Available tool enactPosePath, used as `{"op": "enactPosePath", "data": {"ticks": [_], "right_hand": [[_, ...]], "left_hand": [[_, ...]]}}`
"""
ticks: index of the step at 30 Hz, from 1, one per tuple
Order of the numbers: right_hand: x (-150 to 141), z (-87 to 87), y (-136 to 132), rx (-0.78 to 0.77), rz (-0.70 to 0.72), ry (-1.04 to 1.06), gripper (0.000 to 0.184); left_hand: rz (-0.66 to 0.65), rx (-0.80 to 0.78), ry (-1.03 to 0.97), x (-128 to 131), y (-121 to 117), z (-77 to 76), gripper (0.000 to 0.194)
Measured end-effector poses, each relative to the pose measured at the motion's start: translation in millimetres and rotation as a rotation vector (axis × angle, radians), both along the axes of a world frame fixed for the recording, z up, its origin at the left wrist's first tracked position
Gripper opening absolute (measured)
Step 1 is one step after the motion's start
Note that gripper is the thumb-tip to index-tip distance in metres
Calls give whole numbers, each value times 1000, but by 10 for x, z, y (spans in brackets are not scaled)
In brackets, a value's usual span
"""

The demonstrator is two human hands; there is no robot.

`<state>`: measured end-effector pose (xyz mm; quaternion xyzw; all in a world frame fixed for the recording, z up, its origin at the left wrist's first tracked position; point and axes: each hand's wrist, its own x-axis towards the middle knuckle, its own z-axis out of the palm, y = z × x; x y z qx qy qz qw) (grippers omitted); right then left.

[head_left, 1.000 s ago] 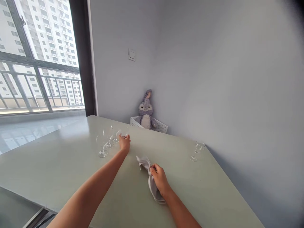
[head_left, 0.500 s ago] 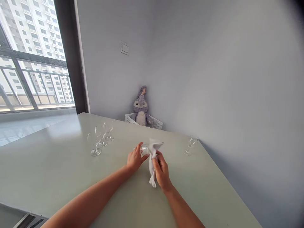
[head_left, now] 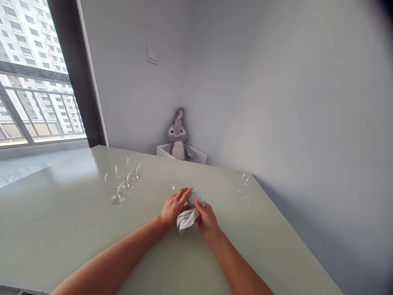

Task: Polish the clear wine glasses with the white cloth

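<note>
Over the middle of the table, my left hand (head_left: 175, 206) is closed around a small clear stemmed glass (head_left: 173, 187), held on its side. Its foot and stem poke out beyond my fingers, while its bowl points right. A white cloth (head_left: 187, 219) is gripped in my right hand (head_left: 207, 217), with my thumb on top. Part of the cloth covers the mouth of the bowl, and the rest hangs below between both hands. Whether some of it reaches inside the bowl is hard to tell.
Three stemmed glasses (head_left: 118, 197) stand upright on the left of the pale table (head_left: 147, 254). Another stemmed glass (head_left: 245, 180) is near the right edge by the wall. Behind the table, a plush rabbit (head_left: 178, 137) sits in a white basket (head_left: 201, 157).
My right hand has brought the cloth onto the bowl's mouth; its upper end no longer sticks up, and its loose end hangs further left. The view has shifted slightly right.
</note>
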<state>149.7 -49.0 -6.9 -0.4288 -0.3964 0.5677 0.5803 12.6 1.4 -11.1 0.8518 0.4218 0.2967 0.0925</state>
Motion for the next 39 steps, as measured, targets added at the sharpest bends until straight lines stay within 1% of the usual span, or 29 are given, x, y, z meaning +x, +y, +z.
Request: {"op": "enactPosePath", "data": {"ticks": [2, 3, 5, 6, 8, 10, 12, 14, 16, 18, 19, 21, 23, 24, 25, 27, 28, 30, 32, 35, 37, 38, 39], "right_hand": [[58, 18, 37, -60, -26, 209, 35], [83, 34, 41, -72, -32, 266, 34], [120, 77, 20, -56, 7, 270, 32], [132, 100, -1, -29, 51, 221, 30], [147, 147, -47, 47, 146, 52, 28], [156, 179, -78, 117, 207, -142, 28], [151, 178, -78, 164, 188, -286, 28], [126, 144, -51, 170, 95, -311, 27], [94, 96, -12, 120, -3, -184, 27], [80, 58, 25, 38, -74, 59, 29], [83, 45, 40, 8, -110, 192, 28], [105, 22, 63, -13, -186, 415, 23], [118, -3, 73, -10, -214, 533, 18], [109, -18, 71, -20, -198, 554, 17], [89, -33, 64, -39, -163, 560, 16], [17, -56, 31, -87, -86, 552, 18], [-26, -60, 8, -111, -54, 544, 19], [-106, -54, -48, -141, -14, 509, 24], [-158, -35, -102, -138, -7, 436, 27], [-186, -20, -158, -56, -42, 206, 31], [-187, -30, -163, 19, -82, 33, 32], [-183, -38, -155, 28, -101, -4, 31], [-176, -45, -140, 7, -105, 11, 31]], "left_hand": [[-37, 32, 18, -8, 35, 32, 44], [-50, 33, 30, -19, 54, 47, 42], [-44, 3, 37, -52, 86, 73, 42], [-24, -18, 22, -70, 96, 84, 45], [13, -60, -32, -101, 105, 108, 47], [2, -120, -81, -115, 101, 134, 45], [-40, -195, -113, -105, 82, 155, 41], [-55, -237, -170, -73, 42, 163, 38], [-65, -232, -292, -26, -19, 152, 37], [-102, -230, -486, 27, -83, 129, 36], [-115, -255, -598, 52, -107, 115, 34], [-91, -396, -829, 94, -124, 87, 33], [-59, -604, -1053, 116, -98, 65, 35], [-86, -709, -1150, 117, -74, 58, 37], [-144, -798, -1234, 111, -47, 54, 39], [-278, -938, -1336, 83, 4, 56, 42], [-314, -995, -1358, 64, 24, 61, 40], [-319, -1074, -1369, 24, 49, 78, 35], [-320, -1102, -1365, -11, 60, 99, 30], [-358, -1103, -1325, -39, 68, 121, 26], [-290, -1116, -1270, -37, 73, 113, 23], [-225, -1114, -1244, -30, 74, 103, 23], [-160, -1096, -1227, -19, 73, 90, 23]]}}
